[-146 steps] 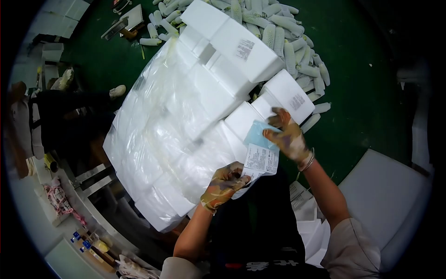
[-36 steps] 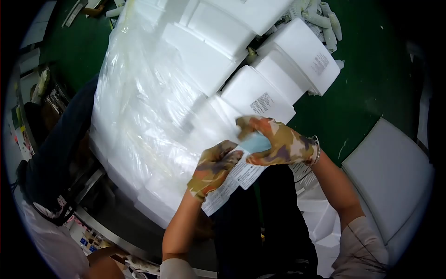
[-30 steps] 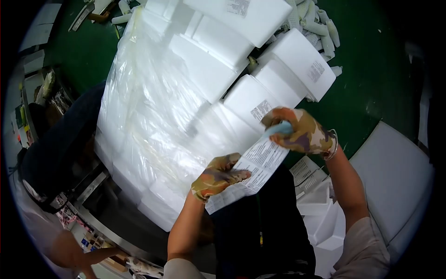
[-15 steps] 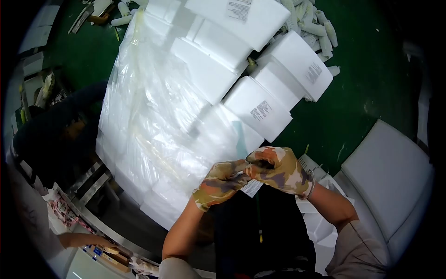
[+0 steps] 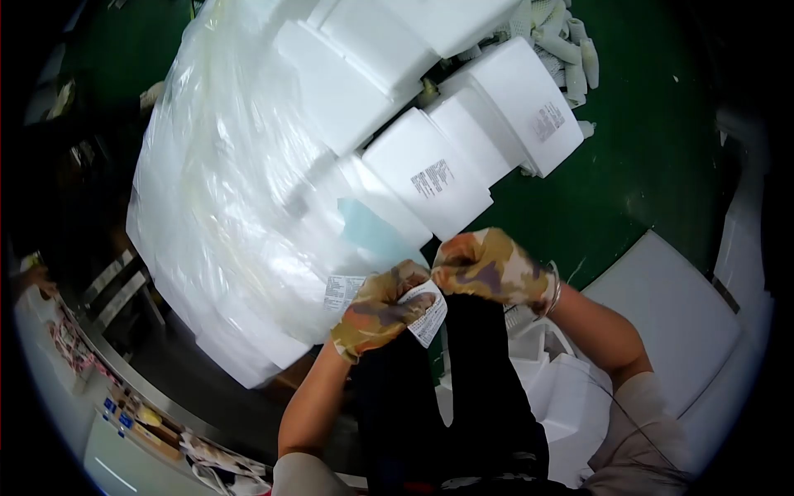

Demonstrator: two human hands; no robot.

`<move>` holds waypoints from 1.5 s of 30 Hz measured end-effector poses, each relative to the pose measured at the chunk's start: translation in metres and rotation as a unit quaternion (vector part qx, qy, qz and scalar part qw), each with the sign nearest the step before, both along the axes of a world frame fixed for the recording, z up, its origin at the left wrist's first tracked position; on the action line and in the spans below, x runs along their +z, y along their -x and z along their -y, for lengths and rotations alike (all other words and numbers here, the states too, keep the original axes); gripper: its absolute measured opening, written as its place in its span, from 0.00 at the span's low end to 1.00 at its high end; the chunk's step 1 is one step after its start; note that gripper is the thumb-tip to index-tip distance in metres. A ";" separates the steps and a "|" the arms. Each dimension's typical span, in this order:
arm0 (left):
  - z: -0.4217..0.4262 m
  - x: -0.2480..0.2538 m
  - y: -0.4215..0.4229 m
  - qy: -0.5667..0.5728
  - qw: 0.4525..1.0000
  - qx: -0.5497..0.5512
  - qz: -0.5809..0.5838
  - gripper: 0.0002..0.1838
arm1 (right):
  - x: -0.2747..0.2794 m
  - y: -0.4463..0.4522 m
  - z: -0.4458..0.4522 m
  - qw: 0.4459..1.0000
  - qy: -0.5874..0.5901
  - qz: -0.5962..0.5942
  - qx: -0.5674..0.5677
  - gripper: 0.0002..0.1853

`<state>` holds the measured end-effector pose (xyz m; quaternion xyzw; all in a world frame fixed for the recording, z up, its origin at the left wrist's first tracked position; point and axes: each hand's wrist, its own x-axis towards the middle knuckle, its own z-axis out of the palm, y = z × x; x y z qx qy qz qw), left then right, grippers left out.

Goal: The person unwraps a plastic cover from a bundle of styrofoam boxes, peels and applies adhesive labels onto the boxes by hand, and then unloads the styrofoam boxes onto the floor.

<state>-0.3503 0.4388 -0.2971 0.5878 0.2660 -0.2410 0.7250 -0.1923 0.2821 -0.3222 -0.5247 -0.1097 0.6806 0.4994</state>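
Observation:
Both my hands wear camouflage-patterned gloves. My left hand [image 5: 382, 309] is closed on a white printed label [image 5: 428, 321], which curls out past its fingers. My right hand [image 5: 494, 266] is closed in a pinch at the label's upper corner, close to the left fingertips; its fingers partly hide that spot. Another printed label [image 5: 339, 292] shows just left of my left hand, against the plastic-wrapped boxes. A pale blue-green sheet [image 5: 370, 231] lies on the wrapped stack in front of my hands. White foam boxes [image 5: 432, 176] with printed labels stand beyond.
Clear plastic wrap [image 5: 223, 165] covers the stack on the left. Foam-netted produce [image 5: 571, 50] lies on the green floor [image 5: 637, 165] at the back. A white foam panel [image 5: 670, 314] is at right, and open foam boxes [image 5: 571, 405] stand beside my legs. Another person's hand [image 5: 37, 281] shows at far left.
My hands have moved slightly apart, and more of the label now shows in my left hand. The view has shifted, so the boxes appear further left.

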 end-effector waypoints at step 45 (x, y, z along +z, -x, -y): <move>0.076 -0.049 0.138 0.117 0.763 0.616 -0.160 0.04 | -0.240 -0.150 -0.024 0.679 -0.058 0.509 0.526 0.20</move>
